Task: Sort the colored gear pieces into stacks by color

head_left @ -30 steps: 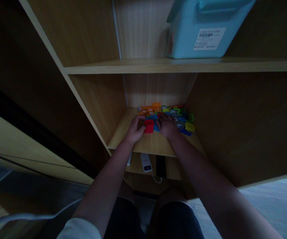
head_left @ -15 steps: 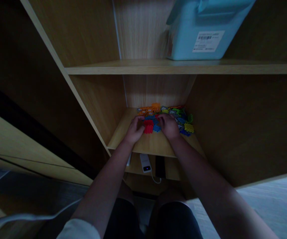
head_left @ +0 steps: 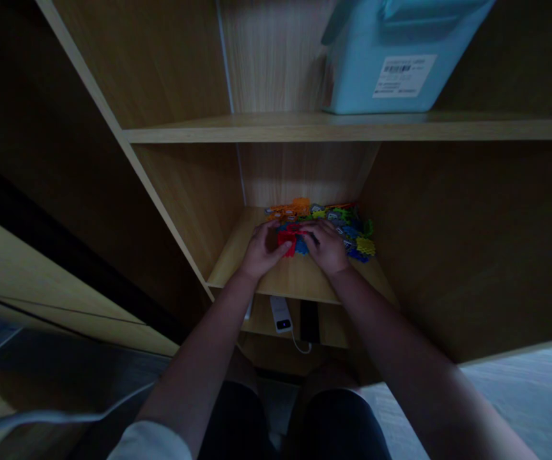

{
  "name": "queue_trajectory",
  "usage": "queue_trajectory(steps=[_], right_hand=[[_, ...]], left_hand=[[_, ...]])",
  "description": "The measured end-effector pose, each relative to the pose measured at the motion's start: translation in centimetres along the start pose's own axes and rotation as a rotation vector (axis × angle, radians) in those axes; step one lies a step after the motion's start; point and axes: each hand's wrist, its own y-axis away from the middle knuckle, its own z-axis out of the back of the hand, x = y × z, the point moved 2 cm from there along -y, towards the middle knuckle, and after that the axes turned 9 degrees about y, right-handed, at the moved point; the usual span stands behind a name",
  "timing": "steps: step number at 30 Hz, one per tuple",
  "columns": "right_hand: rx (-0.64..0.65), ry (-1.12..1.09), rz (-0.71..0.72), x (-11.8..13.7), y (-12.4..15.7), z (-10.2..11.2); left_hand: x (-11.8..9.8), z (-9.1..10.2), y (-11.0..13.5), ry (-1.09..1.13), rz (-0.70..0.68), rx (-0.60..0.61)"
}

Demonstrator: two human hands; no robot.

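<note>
On the middle shelf lie flat plastic toy pieces with notched edges, grouped by colour. My left hand [head_left: 261, 252] is curved round the left side of a stack of red pieces [head_left: 286, 239], with its thumb against the stack's front. My right hand [head_left: 328, 246] pinches a red piece [head_left: 297, 229] just above that stack. Blue pieces [head_left: 301, 245] show between the hands. Orange pieces [head_left: 299, 206] lie behind them, and yellow pieces [head_left: 365, 246] lie to the right. My fingers partly hide the red stack.
A light blue bin [head_left: 381, 76] with a label stands on the upper shelf [head_left: 257, 130]. Below the pieces, a lower shelf holds a white power bank [head_left: 280, 313] with a cable and a dark flat object [head_left: 309, 321]. Cabinet walls close in both sides.
My right hand has brought a red piece left, over the red stack. My left thumb has moved right onto the stack, and the two hands are closer together.
</note>
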Motion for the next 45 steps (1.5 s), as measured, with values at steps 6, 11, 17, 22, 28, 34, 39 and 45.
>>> queue_trajectory(steps=[6,11,17,22,28,34,39,45], right_hand=[[0.01,-0.043,0.06,0.7,0.2,-0.3],[0.037,-0.05,0.087,0.8,0.3,-0.6],[-0.127,-0.108,0.183,0.5,0.4,-1.2],[-0.175,-0.142,0.236,0.7,0.3,-1.0],[-0.11,-0.181,0.2,0.6,0.1,-0.5],[-0.098,-0.242,0.151,0.8,0.1,-0.5],[-0.103,-0.287,0.098,0.8,0.1,-0.7],[-0.116,-0.329,0.003,-0.5,0.2,-1.5]], left_hand=[[-1.6,0.1,0.1,-0.065,-0.106,-0.01],[-1.9,0.0,0.4,-0.089,-0.151,-0.006],[-1.8,-0.1,0.5,-0.151,-0.194,-0.017],[-1.4,0.0,0.5,-0.159,-0.185,-0.059],[-1.0,0.0,0.4,-0.139,-0.183,-0.069],[-1.2,0.1,0.4,-0.139,-0.174,-0.05],[-0.6,-0.1,0.3,-0.101,-0.125,-0.019],[1.7,-0.4,0.2,0.039,0.014,0.023]])
